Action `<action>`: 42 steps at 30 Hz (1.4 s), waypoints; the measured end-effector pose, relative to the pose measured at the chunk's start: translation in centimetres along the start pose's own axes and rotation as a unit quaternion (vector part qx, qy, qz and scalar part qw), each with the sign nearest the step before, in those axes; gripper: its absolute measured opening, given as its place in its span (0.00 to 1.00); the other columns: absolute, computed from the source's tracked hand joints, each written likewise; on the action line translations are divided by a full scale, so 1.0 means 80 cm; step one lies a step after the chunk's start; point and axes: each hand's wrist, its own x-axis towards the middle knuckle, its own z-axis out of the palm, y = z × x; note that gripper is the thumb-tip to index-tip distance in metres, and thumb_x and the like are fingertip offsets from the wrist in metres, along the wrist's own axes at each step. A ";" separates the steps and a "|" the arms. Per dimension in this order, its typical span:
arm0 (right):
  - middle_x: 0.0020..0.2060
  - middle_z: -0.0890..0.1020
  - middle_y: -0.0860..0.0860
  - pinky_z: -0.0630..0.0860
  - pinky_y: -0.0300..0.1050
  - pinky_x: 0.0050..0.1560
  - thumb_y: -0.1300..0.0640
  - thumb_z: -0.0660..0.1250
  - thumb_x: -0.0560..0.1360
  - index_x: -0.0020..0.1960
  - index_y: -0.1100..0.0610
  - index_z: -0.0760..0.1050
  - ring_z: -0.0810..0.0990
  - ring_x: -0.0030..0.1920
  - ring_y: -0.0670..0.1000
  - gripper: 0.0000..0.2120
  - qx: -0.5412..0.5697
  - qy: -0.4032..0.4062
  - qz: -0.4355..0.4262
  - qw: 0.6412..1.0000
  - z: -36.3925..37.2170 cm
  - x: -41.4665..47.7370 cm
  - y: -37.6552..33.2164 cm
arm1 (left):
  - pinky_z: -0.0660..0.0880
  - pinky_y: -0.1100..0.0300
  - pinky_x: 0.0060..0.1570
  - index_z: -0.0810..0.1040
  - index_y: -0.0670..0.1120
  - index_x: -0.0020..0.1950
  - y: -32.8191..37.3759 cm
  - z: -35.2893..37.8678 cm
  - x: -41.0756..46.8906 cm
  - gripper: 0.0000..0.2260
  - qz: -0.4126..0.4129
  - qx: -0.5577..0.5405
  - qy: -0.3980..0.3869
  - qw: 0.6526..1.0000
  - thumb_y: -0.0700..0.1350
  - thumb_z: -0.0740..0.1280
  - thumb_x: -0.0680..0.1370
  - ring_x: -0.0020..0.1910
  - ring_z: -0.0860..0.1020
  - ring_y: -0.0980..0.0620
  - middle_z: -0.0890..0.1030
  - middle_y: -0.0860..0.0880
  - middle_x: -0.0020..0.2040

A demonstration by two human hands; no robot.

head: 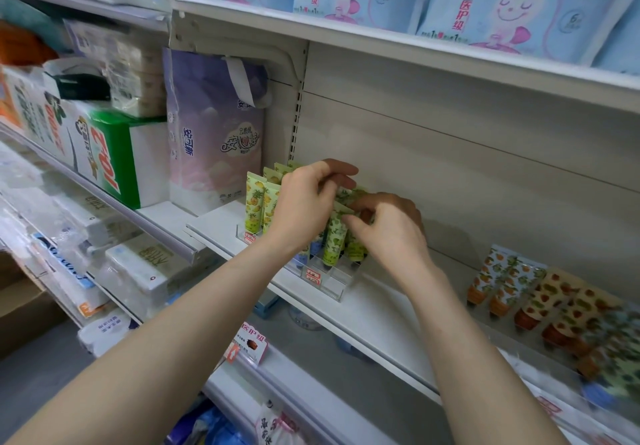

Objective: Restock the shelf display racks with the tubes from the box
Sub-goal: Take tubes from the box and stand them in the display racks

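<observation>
A clear plastic display rack [332, 281] stands on the white shelf [381, 316], holding upright tubes with their caps down. Yellow pineapple-print tubes [254, 205] fill its left rows. Green-print tubes [334, 240] stand in the right rows. My left hand [304, 202] reaches over the middle of the rack, fingers curled around the tops of the tubes behind it. Just to the right, my right hand [391, 229] pinches the flat top of a green tube. The rack's front right slot looks bare. No box is in view.
A second rack of orange and red fruit-print tubes [540, 309] stands at the right of the same shelf. A purple tissue pack [214, 132] and green-white boxes [110, 153] stand to the left. Blue packs [502, 4] line the shelf above. Lower shelves jut out below.
</observation>
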 end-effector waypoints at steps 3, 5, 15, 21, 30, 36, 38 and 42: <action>0.43 0.83 0.46 0.75 0.44 0.48 0.48 0.70 0.72 0.50 0.46 0.83 0.79 0.47 0.53 0.08 0.008 0.002 0.009 1.000 -0.001 0.000 0.001 | 0.78 0.59 0.52 0.83 0.49 0.53 0.000 -0.001 0.000 0.13 -0.003 -0.003 0.000 1.000 0.35 0.62 0.78 0.47 0.82 0.61 0.85 0.56 0.42; 0.44 0.84 0.46 0.75 0.44 0.49 0.49 0.70 0.73 0.49 0.46 0.83 0.80 0.47 0.53 0.07 0.021 0.002 0.008 1.000 -0.002 0.000 0.001 | 0.78 0.58 0.52 0.83 0.49 0.53 -0.002 -0.001 0.001 0.14 -0.004 -0.004 0.001 1.000 0.35 0.62 0.78 0.47 0.82 0.61 0.85 0.56 0.42; 0.41 0.81 0.46 0.73 0.42 0.45 0.47 0.72 0.72 0.50 0.45 0.82 0.78 0.44 0.51 0.08 0.024 -0.007 0.005 1.000 -0.007 -0.001 0.000 | 0.78 0.59 0.53 0.82 0.51 0.55 0.001 -0.001 0.003 0.14 -0.025 -0.018 -0.006 1.000 0.36 0.60 0.79 0.48 0.81 0.62 0.85 0.56 0.43; 0.42 0.79 0.45 0.72 0.41 0.45 0.47 0.72 0.71 0.49 0.45 0.82 0.77 0.44 0.48 0.08 0.050 0.013 -0.018 0.998 -0.013 -0.003 -0.010 | 0.78 0.51 0.56 0.80 0.51 0.55 0.001 0.000 0.005 0.14 -0.047 -0.065 -0.012 0.997 0.39 0.57 0.80 0.49 0.82 0.56 0.85 0.53 0.44; 0.30 0.78 0.46 0.69 0.42 0.35 0.52 0.72 0.72 0.42 0.49 0.83 0.73 0.32 0.46 0.03 0.106 -0.033 -0.058 0.992 -0.001 -0.002 -0.035 | 0.78 0.51 0.55 0.80 0.48 0.56 0.005 -0.001 0.010 0.13 -0.065 -0.095 -0.005 0.993 0.42 0.56 0.83 0.47 0.82 0.54 0.85 0.51 0.44; 0.32 0.79 0.46 0.71 0.44 0.36 0.52 0.69 0.72 0.42 0.50 0.83 0.75 0.34 0.48 0.05 0.093 -0.033 -0.045 0.994 0.007 0.004 -0.037 | 0.78 0.53 0.54 0.80 0.49 0.56 0.001 -0.015 0.003 0.12 -0.019 -0.039 0.012 0.999 0.38 0.59 0.80 0.49 0.81 0.56 0.84 0.55 0.45; 0.31 0.78 0.43 0.68 0.42 0.36 0.50 0.70 0.73 0.41 0.48 0.83 0.75 0.33 0.43 0.04 0.095 -0.037 -0.039 0.994 0.007 0.005 -0.037 | 0.75 0.59 0.55 0.80 0.51 0.56 -0.005 -0.027 -0.004 0.12 0.034 0.063 0.007 0.997 0.39 0.61 0.79 0.52 0.80 0.56 0.83 0.58 0.46; 0.37 0.80 0.40 0.70 0.39 0.41 0.47 0.70 0.73 0.45 0.46 0.84 0.76 0.39 0.40 0.05 0.100 -0.024 -0.038 0.994 -0.001 0.007 -0.032 | 0.65 0.67 0.53 0.82 0.49 0.54 -0.019 -0.049 -0.023 0.09 0.089 0.197 0.002 0.976 0.39 0.66 0.78 0.56 0.74 0.51 0.83 0.55 0.50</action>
